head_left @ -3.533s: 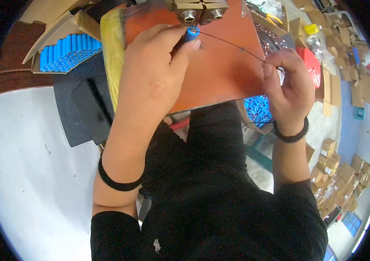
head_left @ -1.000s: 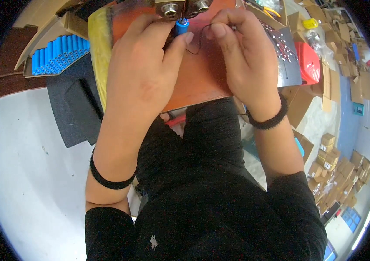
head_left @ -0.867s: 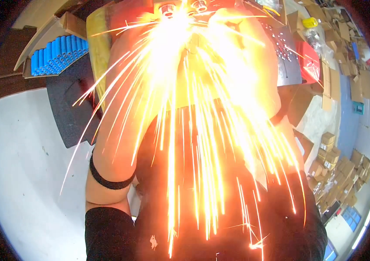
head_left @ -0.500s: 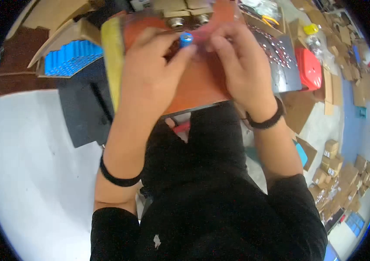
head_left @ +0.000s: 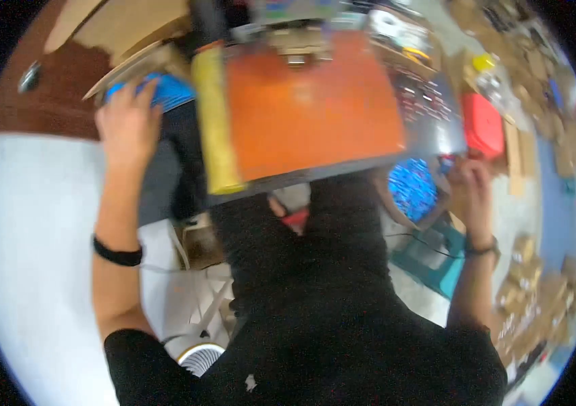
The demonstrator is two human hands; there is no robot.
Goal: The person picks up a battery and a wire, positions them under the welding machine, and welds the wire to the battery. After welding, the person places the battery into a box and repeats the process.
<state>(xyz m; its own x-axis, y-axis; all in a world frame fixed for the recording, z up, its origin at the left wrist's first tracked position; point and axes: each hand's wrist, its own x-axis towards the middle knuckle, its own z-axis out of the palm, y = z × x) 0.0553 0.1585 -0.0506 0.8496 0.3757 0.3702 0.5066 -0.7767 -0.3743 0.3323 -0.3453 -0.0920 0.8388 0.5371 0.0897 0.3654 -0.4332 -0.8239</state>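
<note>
My left hand (head_left: 129, 125) is at the far left over the open cardboard box of blue cylindrical cells (head_left: 174, 93). Its fingers are spread and touch the cells or hover just above them; nothing shows gripped in them. My right hand (head_left: 475, 193) is out at the right, blurred by motion, beside a cardboard box full of small blue pieces (head_left: 411, 189). A small blue and red thing (head_left: 446, 162) shows close to its fingertips, but whether the fingers hold it cannot be made out. Between the hands lies the orange work mat (head_left: 308, 108), with a small metal fixture (head_left: 296, 61) at its far edge.
A yellow strip (head_left: 217, 122) edges the mat's left side. Shiny small parts (head_left: 423, 95) lie on a dark sheet right of it. Beyond stands a red plastic container (head_left: 482, 125). A teal bin (head_left: 433, 260) is below right, a round white fan-like grille (head_left: 201, 358) below left.
Both hands have parted from above the mat, the left toward the box of cells, the right toward the box of blue pieces. The blue cell has left my left hand's grip.
</note>
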